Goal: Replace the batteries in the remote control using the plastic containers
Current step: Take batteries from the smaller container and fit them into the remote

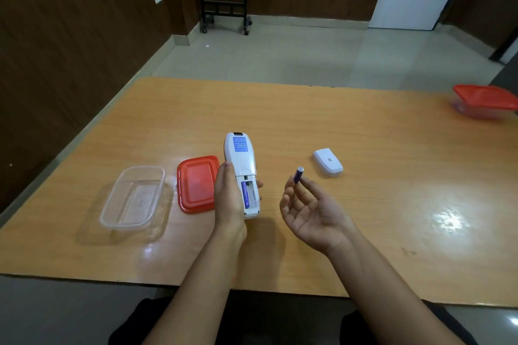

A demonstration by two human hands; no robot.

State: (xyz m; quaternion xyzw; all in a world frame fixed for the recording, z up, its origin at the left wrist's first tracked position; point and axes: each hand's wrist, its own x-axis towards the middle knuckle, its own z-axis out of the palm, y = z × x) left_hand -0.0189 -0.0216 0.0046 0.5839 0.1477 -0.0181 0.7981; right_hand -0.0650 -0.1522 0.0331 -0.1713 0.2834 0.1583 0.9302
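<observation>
My left hand (pixel 228 199) grips a white remote control (pixel 241 159), back side up, above the table. Its battery bay is open and one purple battery (pixel 245 194) lies in the left slot; the right slot looks bare. My right hand (pixel 311 211) is palm up to the right of the remote and pinches a second purple battery (pixel 298 175) between thumb and fingertips, pointing up. The white battery cover (pixel 328 162) lies on the table beyond my right hand. An open clear plastic container (pixel 133 197) sits left, its red lid (pixel 197 183) beside it.
A second clear container with a red lid on (pixel 483 101) stands at the table's far right edge. The wooden table (pixel 392 134) has glare patches near the right. Beyond it are a tiled floor and a black wheeled stand (pixel 224 5).
</observation>
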